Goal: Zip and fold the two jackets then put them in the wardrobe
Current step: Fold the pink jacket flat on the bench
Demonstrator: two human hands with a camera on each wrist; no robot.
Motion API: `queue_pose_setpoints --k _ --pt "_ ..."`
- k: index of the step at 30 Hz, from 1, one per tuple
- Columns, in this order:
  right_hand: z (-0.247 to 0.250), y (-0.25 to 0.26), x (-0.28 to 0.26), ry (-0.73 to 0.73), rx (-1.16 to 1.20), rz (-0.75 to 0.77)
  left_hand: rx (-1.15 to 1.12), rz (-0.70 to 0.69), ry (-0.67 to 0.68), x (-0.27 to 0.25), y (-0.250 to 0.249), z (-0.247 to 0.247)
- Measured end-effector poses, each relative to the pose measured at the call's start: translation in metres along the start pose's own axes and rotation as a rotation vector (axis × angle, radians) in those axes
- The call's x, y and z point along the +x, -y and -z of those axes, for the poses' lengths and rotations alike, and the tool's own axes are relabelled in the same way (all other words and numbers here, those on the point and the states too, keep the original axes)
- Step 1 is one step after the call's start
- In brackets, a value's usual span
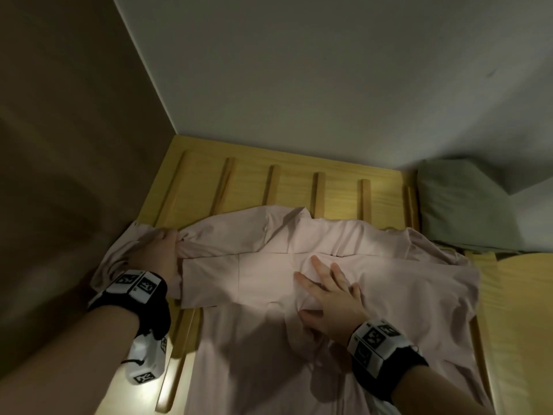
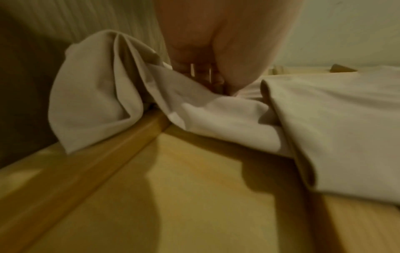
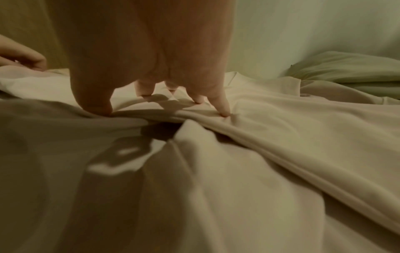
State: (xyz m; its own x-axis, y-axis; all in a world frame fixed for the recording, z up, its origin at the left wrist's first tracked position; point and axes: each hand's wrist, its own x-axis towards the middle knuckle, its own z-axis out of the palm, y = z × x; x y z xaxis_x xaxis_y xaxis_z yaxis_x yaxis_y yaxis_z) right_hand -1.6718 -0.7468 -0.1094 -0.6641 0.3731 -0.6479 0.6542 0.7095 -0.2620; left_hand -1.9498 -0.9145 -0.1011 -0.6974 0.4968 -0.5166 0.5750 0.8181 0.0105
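A pale pink, thin-fabric jacket (image 1: 314,265) is spread across the middle of the head view on a yellow wooden slatted bed base (image 1: 254,181), which fills the centre and lower part of the frame. One sleeve is already laid across the body of the garment at centre left, so the folding is judged to be under way; whether the zip is closed cannot be told, since the front is not seen. The left hand (image 1: 155,253), at the left edge of the jacket, is closed round a bunch of fabric, and in the left wrist view the cloth (image 2: 173,102) is seen gathered under the curled fingers beside a raised wooden slat (image 2: 86,149). The right hand (image 1: 326,298), just right of centre, is laid on the jacket with fingers spread and nearly straight; in the right wrist view its fingertips (image 3: 224,111) are pressed into the cloth, nothing being clasped. A grey-green pillow (image 1: 460,211) lies at the upper right, near the jacket's far sleeve. A second jacket and the wardrobe are not seen in any view, so the remaining folds, the other garment and the putting away are judged to be left.
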Motion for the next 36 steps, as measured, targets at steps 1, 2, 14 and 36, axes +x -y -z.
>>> queue_pose_setpoints --k 1,2,14,36 --pt "0.0 0.0 0.0 0.001 0.0 -0.001 0.002 0.025 -0.007 0.001 0.001 0.004" --pt "0.0 0.0 0.0 0.003 0.002 -0.001 -0.003 0.045 -0.019 0.003 0.003 0.009" --pt "-0.003 -0.001 0.0 -0.007 0.011 0.011 -0.066 0.207 -0.051 0.014 0.008 0.021" --pt "-0.01 -0.004 0.002 -0.029 0.007 0.01 -0.075 0.074 -0.069 -0.007 0.041 0.013"
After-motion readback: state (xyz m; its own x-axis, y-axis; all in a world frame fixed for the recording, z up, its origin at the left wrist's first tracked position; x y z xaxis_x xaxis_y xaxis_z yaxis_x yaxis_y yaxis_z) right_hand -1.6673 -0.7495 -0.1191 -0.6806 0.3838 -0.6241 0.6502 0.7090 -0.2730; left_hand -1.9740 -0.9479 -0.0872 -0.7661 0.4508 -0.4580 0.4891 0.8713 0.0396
